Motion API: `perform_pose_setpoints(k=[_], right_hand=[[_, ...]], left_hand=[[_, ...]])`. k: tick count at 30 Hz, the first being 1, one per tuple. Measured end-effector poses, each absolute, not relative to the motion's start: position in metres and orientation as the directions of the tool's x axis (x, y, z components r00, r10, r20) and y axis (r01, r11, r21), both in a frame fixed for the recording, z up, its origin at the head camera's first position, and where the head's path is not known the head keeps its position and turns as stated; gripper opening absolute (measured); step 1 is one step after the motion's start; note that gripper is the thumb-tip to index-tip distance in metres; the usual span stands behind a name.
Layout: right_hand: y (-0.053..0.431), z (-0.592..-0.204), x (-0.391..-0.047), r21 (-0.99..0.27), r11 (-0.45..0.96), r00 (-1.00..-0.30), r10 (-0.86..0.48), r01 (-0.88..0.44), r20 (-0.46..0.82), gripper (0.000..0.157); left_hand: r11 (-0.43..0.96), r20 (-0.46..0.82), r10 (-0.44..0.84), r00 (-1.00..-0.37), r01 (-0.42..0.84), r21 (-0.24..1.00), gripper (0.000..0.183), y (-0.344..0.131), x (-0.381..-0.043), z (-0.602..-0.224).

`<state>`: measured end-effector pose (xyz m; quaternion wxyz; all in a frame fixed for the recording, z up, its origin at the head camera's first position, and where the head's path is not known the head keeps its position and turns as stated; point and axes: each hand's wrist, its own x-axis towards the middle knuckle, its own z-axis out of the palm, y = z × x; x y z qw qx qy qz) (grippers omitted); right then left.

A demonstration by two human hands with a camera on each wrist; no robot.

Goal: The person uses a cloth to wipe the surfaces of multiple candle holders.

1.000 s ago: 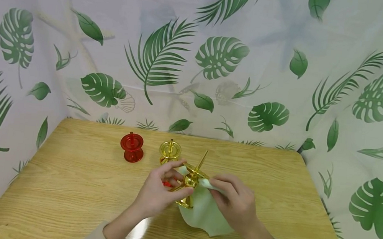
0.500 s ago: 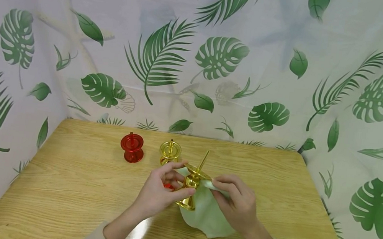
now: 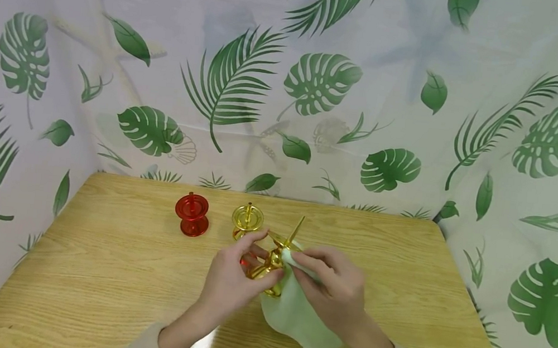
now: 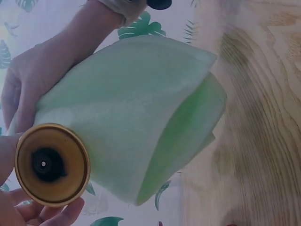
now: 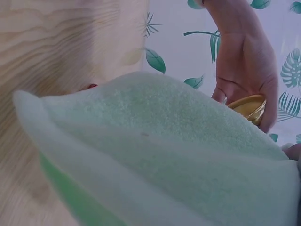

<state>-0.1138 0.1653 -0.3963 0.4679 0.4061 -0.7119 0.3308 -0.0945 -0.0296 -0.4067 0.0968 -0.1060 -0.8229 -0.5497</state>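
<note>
My left hand [image 3: 228,278] grips a gold candlestick [image 3: 276,258] tilted above the table, its thin spike pointing up and to the right. My right hand [image 3: 336,289] pinches a pale green cloth [image 3: 295,318] and presses it to the candlestick just under its drip dish. Most of the cloth hangs down between the hands. In the left wrist view the candlestick's round hollow base [image 4: 73,146] faces the camera, with the cloth [image 4: 117,103] behind it. The cloth [image 5: 155,117] fills much of the right wrist view and covers the right fingers.
A red candlestick [image 3: 193,217] stands at the back left of the wooden table [image 3: 98,268]. Beside it is a shorter gold candlestick [image 3: 248,218], just beyond my left fingers. Something red [image 3: 246,259] shows partly behind the left hand. Leaf-print fabric [image 3: 330,162] walls the table.
My right hand has moved left with the cloth, from the dish's edge to the stem below it. The candlestick has shifted slightly up and left in my left hand.
</note>
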Motion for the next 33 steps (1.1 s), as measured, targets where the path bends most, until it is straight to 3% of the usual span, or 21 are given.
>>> perform_pose_setpoints(k=[8,14,17,21,26,31,33], right_hand=[[0.157,-0.389,-0.106,-0.072,0.490,-0.263,-0.334,-0.869,0.905,0.022],[0.163,-0.395,-0.103,-0.116,0.482,-0.287,-0.299,-0.868,0.910,0.023],[0.168,-0.400,-0.103,-0.141,0.477,-0.300,-0.276,-0.867,0.913,0.024],[0.174,-0.407,-0.104,-0.176,0.478,-0.328,-0.257,-0.861,0.909,0.029],[0.179,-0.414,-0.103,-0.223,0.473,-0.367,-0.238,-0.853,0.899,0.032],[0.187,-0.420,-0.100,-0.346,0.455,-0.476,-0.209,-0.821,0.854,0.030],[0.192,-0.421,-0.099,-0.427,0.448,-0.553,-0.196,-0.785,0.810,0.018]], left_hand=[[0.482,0.414,0.092,-0.906,0.404,0.777,0.066,-0.026,-0.090,-0.410],[0.462,0.375,0.058,-0.925,0.358,0.811,0.063,-0.027,-0.092,-0.410],[0.441,0.369,0.045,-0.928,0.350,0.827,0.052,-0.028,-0.094,-0.410],[0.430,0.414,0.042,-0.909,0.390,0.814,0.040,-0.031,-0.095,-0.410],[0.418,0.480,0.045,-0.876,0.453,0.787,0.042,-0.034,-0.098,-0.409],[0.353,0.507,0.072,-0.859,0.497,0.793,0.043,-0.037,-0.098,-0.406],[0.324,0.523,0.094,-0.847,0.523,0.788,0.043,-0.039,-0.098,-0.405]])
